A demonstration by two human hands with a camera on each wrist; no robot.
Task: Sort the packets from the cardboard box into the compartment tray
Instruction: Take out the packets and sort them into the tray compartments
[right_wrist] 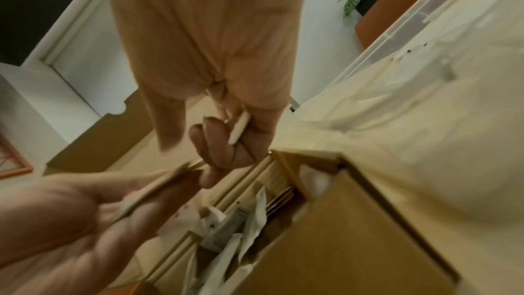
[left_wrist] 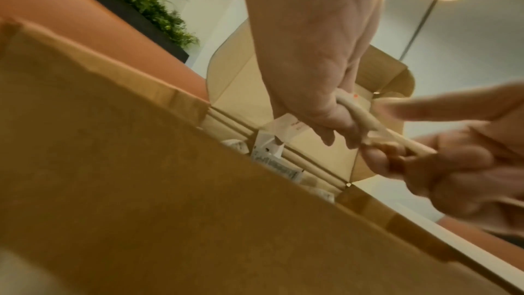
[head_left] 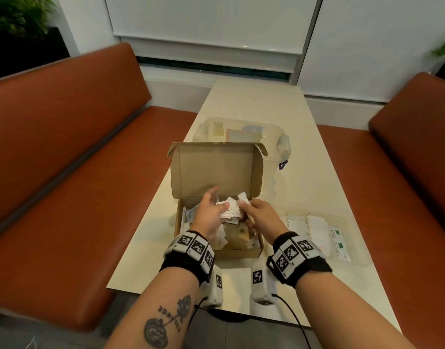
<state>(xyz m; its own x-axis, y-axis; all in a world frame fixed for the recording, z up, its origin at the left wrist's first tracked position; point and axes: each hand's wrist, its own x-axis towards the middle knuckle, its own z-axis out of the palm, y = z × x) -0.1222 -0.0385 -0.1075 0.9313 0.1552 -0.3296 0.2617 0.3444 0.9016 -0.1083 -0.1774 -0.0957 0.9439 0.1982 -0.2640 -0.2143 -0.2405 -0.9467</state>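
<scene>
A person works over an open cardboard box (head_left: 217,170) that stands on a pale surface (head_left: 256,102), its lid raised at the far side. Both hands are above the box, close together. The left hand (head_left: 211,214) has its fingers curled around a small bunch of white packets (head_left: 229,210), with the thumb on top of them. The right hand (head_left: 260,216) also grips packets: in the head view a white packet (head_left: 243,199) stands up from its fingers, and the right wrist view shows a thin pale packet (right_wrist: 239,128) pinched between its curled fingers. In the left wrist view the two hands seem to touch the same bunch of packets, but the picture is blurred there, so this is not sure. More packets (head_left: 188,217) lie loose inside the box (white ones and some grey ones), and part of the brown bottom is bare. The tray (head_left: 352,222) of clear plastic lies on the surface just to the right of the box; it holds rows of white packets (head_left: 317,226) and, in its right part, packets with green print (head_left: 339,244). Behind the box stands a clear plastic container (head_left: 283,144) with a lid. Orange-brown benches (head_left: 65,147) are on both sides of the surface.
</scene>
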